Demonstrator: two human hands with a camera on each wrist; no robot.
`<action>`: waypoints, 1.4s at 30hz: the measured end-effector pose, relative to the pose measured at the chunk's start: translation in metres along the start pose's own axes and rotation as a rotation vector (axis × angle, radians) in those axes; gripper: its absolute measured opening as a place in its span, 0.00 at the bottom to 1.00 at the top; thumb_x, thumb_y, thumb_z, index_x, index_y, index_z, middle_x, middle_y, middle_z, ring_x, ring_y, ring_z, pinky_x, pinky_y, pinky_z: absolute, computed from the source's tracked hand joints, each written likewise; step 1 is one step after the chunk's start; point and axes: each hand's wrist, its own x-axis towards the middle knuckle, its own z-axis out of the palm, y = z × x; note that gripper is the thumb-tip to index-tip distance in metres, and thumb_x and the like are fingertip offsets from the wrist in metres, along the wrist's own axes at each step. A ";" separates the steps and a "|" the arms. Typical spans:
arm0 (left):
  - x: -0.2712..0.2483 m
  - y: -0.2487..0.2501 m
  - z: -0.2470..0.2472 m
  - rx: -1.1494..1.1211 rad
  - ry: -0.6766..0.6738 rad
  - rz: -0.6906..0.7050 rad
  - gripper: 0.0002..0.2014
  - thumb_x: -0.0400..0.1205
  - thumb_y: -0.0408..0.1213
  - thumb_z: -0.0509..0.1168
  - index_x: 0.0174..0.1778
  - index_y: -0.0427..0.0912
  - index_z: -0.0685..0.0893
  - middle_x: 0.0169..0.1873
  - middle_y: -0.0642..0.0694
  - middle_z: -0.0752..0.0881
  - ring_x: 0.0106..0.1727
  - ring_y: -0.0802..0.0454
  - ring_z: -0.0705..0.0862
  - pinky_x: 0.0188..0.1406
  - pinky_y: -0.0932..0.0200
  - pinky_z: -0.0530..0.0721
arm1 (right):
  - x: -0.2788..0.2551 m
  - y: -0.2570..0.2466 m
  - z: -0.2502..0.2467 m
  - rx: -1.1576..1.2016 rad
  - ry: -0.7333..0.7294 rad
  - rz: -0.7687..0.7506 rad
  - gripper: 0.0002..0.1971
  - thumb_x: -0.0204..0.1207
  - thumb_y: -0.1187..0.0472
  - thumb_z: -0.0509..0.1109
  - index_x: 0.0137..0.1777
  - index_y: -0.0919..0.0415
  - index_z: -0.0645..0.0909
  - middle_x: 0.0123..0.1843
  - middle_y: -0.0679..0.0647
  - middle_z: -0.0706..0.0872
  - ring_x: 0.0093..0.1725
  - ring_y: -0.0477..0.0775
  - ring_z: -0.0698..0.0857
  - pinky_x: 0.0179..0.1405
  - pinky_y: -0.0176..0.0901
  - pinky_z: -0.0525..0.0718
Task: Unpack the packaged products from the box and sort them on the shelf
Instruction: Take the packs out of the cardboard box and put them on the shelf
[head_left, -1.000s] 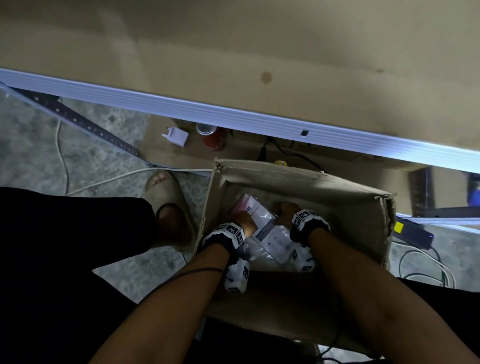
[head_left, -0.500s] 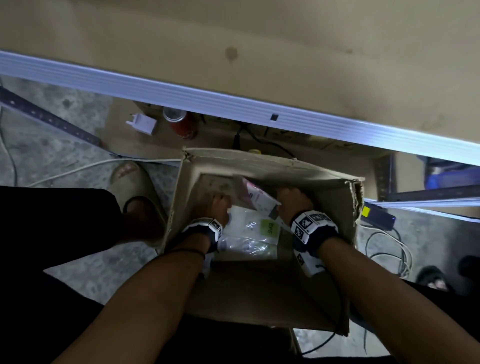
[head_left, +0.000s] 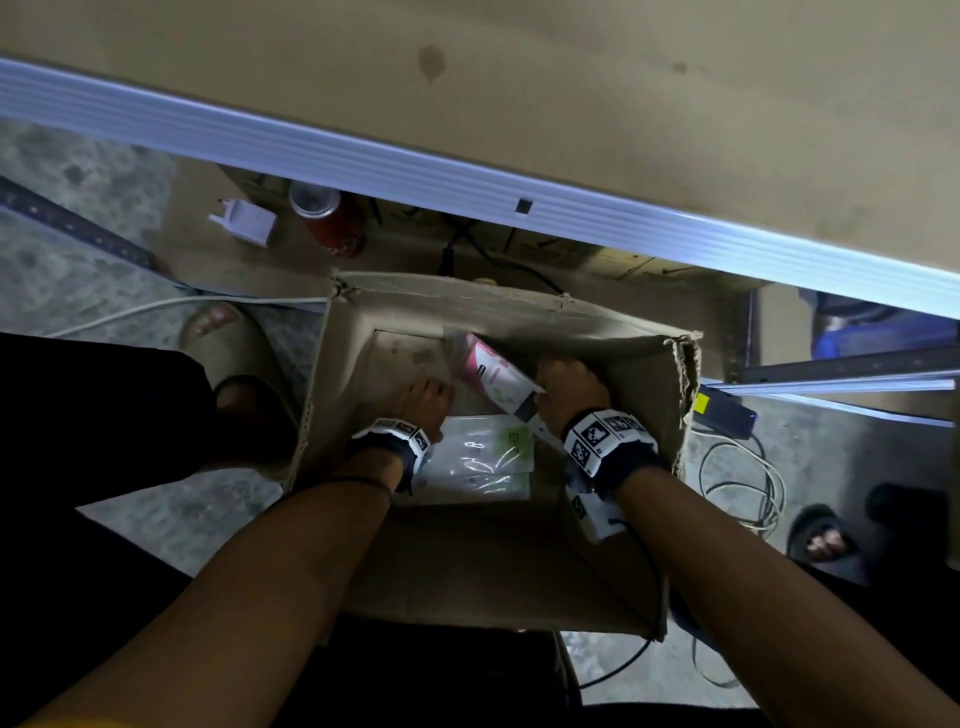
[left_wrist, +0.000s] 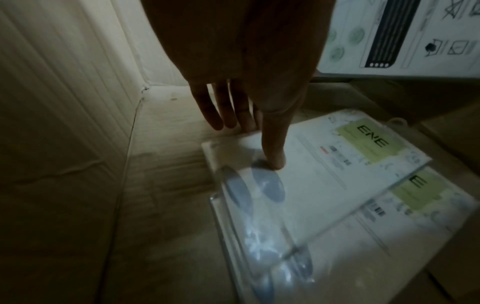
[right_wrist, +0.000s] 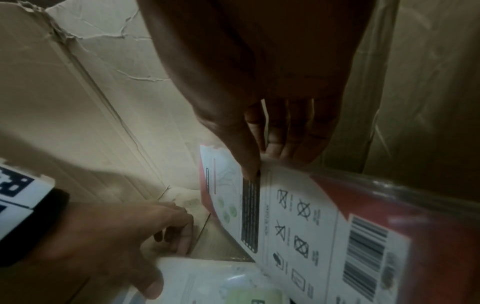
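— Cardboard box (head_left: 613, 338) walls surround everything; where is the pink packet (head_left: 493, 376)?
— Tilted near the far wall, pinched by the right hand (head_left: 569, 387). The left hand (head_left: 423, 397) is spread, thumb pressing a flat packet (head_left: 488, 457).
— Handling?
— Light, slippery film is judged; edges should be gripped.

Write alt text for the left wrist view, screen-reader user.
Inside a dim cardboard box, the left hand reaches down, thumb pressing the top of two stacked clear-wrapped packets with green ENE labels, straight fingers at its far edge. A white package printed with laundry symbols hangs tilted at upper right.
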 end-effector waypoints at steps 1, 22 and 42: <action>-0.002 0.001 0.000 -0.065 0.001 -0.011 0.31 0.79 0.36 0.73 0.77 0.37 0.71 0.75 0.37 0.74 0.77 0.38 0.73 0.73 0.46 0.73 | 0.000 0.000 0.000 0.000 -0.003 0.004 0.13 0.76 0.62 0.74 0.60 0.59 0.81 0.61 0.61 0.85 0.61 0.65 0.86 0.55 0.58 0.87; -0.030 0.006 0.004 -0.131 -0.158 0.022 0.12 0.83 0.30 0.63 0.58 0.36 0.88 0.64 0.36 0.84 0.66 0.36 0.83 0.66 0.45 0.81 | -0.005 0.000 0.002 -0.013 -0.063 0.034 0.13 0.78 0.62 0.72 0.63 0.60 0.82 0.64 0.63 0.84 0.66 0.67 0.82 0.59 0.58 0.86; -0.090 0.029 -0.084 -0.297 -0.068 -0.022 0.07 0.75 0.32 0.67 0.38 0.35 0.90 0.44 0.36 0.91 0.49 0.38 0.89 0.48 0.54 0.84 | -0.041 -0.018 -0.032 -0.132 0.140 -0.158 0.10 0.78 0.65 0.69 0.58 0.62 0.85 0.60 0.61 0.86 0.61 0.64 0.85 0.57 0.56 0.86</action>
